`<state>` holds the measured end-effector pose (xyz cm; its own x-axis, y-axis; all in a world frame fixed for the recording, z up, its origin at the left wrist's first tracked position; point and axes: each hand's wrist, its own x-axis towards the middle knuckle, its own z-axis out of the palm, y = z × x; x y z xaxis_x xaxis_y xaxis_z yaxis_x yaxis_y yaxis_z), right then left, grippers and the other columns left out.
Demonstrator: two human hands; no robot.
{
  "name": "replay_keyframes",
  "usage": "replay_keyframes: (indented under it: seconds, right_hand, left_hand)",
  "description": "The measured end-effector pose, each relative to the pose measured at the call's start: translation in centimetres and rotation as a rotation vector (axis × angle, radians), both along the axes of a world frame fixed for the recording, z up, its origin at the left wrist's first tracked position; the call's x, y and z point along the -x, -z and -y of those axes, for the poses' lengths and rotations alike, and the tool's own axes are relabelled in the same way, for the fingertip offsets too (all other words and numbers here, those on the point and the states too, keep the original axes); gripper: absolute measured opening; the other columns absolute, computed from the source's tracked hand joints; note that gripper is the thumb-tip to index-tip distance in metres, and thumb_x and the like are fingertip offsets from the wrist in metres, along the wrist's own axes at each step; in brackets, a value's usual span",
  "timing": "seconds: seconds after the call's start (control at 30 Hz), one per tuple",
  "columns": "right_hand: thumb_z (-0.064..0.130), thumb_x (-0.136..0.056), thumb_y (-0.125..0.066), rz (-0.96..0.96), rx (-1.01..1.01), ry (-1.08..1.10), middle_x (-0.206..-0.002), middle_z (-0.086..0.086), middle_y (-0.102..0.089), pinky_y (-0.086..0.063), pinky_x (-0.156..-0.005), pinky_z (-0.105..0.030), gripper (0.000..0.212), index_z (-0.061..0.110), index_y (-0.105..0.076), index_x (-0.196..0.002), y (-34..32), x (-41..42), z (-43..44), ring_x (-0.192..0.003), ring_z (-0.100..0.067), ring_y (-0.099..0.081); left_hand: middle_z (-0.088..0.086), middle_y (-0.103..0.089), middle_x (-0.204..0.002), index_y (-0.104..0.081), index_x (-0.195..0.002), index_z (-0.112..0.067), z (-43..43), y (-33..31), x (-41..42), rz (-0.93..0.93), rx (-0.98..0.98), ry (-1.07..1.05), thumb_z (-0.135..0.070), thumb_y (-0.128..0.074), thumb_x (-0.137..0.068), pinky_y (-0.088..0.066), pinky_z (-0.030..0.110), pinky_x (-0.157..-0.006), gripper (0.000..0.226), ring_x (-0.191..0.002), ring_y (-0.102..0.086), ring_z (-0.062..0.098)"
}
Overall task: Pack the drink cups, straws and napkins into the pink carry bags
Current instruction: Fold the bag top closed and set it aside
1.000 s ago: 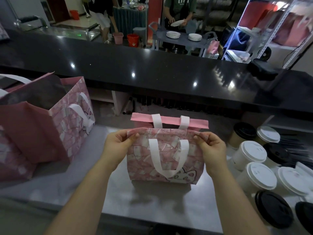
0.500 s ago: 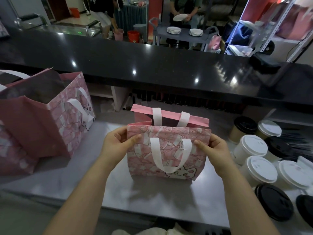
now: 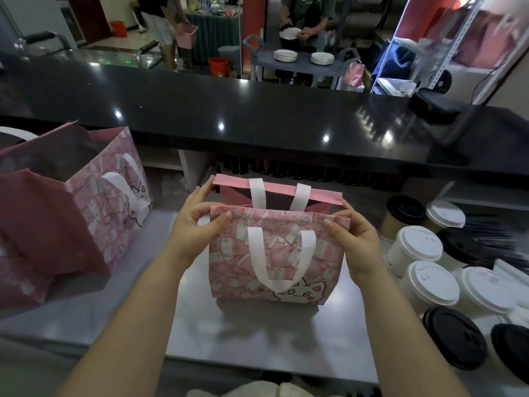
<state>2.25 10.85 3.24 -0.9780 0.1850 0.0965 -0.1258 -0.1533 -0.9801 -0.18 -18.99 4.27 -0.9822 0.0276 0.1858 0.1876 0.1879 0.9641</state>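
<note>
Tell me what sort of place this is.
Most likely the staff side of a drinks shop or café. Lidded takeaway cups stand beside a pink carry bag, below a raised black serving counter, with stacked plates beyond it.

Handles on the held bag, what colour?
White handles on the pink carry bag, clearest in head view.

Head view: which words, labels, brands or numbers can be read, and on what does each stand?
No text reads clearly.
green shirt: white letters cut by the frame edge, unreadable.
pink bag: cat drawing and pattern, no legible words.
white cup lids: raised marks, too small.
</note>
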Motion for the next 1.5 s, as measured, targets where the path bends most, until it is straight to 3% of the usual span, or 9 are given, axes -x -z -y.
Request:
replay_keyframes:
  seconds: [0.13, 0.27, 0.37, 0.5, 0.77, 0.97, 1.17, 1.33, 1.5]
  right_hand:
    - [0.012, -0.075, -0.078, -0.003, 0.003, 0.058, -0.123, 0.002, -0.068, -0.059, -0.073, -0.029, 0.020, 0.028, -0.077, -0.088, 0.2, 0.4, 0.6, -0.101, -0.019, -0.070]
    - [-0.006, -0.086, -0.062, -0.006, -0.094, 0.209, -0.095, 0.008, -0.075, -0.060, -0.076, -0.033, 0.045, 0.037, -0.077, -0.086, 1.0, 0.8, 1.0, -0.091, -0.012, -0.071]
    - [-0.002, -0.088, -0.064, -0.006, -0.122, 0.256, -0.087, 0.011, -0.074, -0.060, -0.071, -0.028, 0.043, 0.039, -0.076, -0.083, 1.0, 0.9, 1.3, -0.084, -0.006, -0.070]
    - [0.001, -0.086, -0.068, -0.008, -0.145, 0.298, -0.082, 0.008, -0.073, -0.059, -0.070, -0.028, 0.033, 0.033, -0.074, -0.080, 0.9, 1.2, 1.8, -0.078, -0.007, -0.068]
    - [0.004, -0.084, -0.074, -0.063, -0.193, 0.273, -0.078, 0.013, -0.065, -0.058, -0.069, -0.028, 0.039, 0.036, -0.054, -0.092, 0.5, 1.5, 1.3, -0.073, -0.006, -0.062]
    - [0.000, -0.085, -0.070, -0.123, -0.286, 0.200, -0.083, 0.014, -0.068, -0.055, -0.061, -0.019, 0.044, 0.040, -0.059, -0.098, -0.2, 1.8, 1.2, -0.074, -0.005, -0.065]
    - [-0.008, -0.081, -0.068, -0.286, -0.643, 0.152, -0.092, 0.020, -0.058, -0.050, -0.076, -0.014, 0.051, 0.033, -0.056, -0.108, -0.7, 1.4, 0.6, -0.088, -0.001, -0.057]
    - [0.009, -0.080, -0.076, -0.446, -1.076, 0.071, -0.114, 0.013, -0.055, -0.045, -0.098, -0.044, 0.050, 0.019, -0.059, -0.126, -4.0, 1.1, 0.6, -0.106, -0.013, -0.053]
    - [0.008, -0.089, -0.062, -0.391, -1.381, -0.136, -0.131, 0.005, -0.054, -0.035, -0.105, -0.041, 0.049, 0.029, -0.057, -0.132, -7.5, 1.4, 1.7, -0.121, -0.018, -0.045]
  left_hand:
    - [-0.035, -0.050, -0.129, -0.077, -0.079, -0.046, -0.7, 0.0, 0.8, -0.003, -0.055, -0.036, -0.041, -0.077, -0.066, -0.039, 0.050, -0.111, 0.013, -0.136, -0.040, 0.005]
    - [-0.026, -0.067, -0.109, -0.077, -0.082, -0.045, -1.2, 0.6, 1.2, -0.025, -0.152, -0.092, -0.025, -0.082, -0.071, -0.055, 0.037, -0.095, 0.023, -0.109, -0.062, 0.002]
    - [-0.013, -0.073, -0.101, -0.078, -0.086, -0.041, -1.3, 1.0, 1.6, -0.040, -0.174, -0.162, -0.005, -0.079, -0.078, -0.058, 0.034, -0.089, 0.037, -0.102, -0.068, 0.012]
    - [-0.005, -0.074, -0.083, -0.073, -0.076, -0.032, -1.6, 1.3, 1.6, -0.019, -0.277, -0.249, -0.010, -0.083, -0.073, -0.060, 0.034, -0.080, 0.025, -0.087, -0.071, 0.017]
    - [-0.005, -0.072, -0.091, -0.068, -0.108, -0.036, -1.0, 0.5, 2.1, 0.002, -0.253, -0.074, -0.013, -0.084, -0.064, -0.058, 0.022, -0.074, 0.052, -0.089, -0.071, 0.012]
    - [-0.001, -0.076, -0.090, -0.080, -0.080, -0.029, -1.6, -0.2, 2.7, 0.037, -0.170, 0.009, -0.020, -0.085, -0.058, -0.057, 0.022, -0.073, 0.025, -0.089, -0.072, 0.016]
    - [0.002, -0.076, -0.081, -0.079, -0.076, -0.025, -1.9, -0.1, 2.4, 0.001, -0.172, -0.016, -0.021, -0.086, -0.060, -0.057, 0.023, -0.070, 0.018, -0.080, -0.072, 0.016]
    - [0.000, -0.075, -0.079, -0.079, -0.075, -0.026, -2.0, -0.3, 2.3, -0.003, -0.155, -0.032, -0.021, -0.085, -0.061, -0.056, 0.021, -0.067, 0.016, -0.076, -0.071, 0.013]
    - [-0.002, -0.075, -0.076, -0.078, -0.073, -0.025, -2.2, -0.3, 2.0, -0.010, -0.150, -0.025, -0.021, -0.085, -0.062, -0.054, 0.017, -0.064, 0.014, -0.072, -0.070, 0.008]
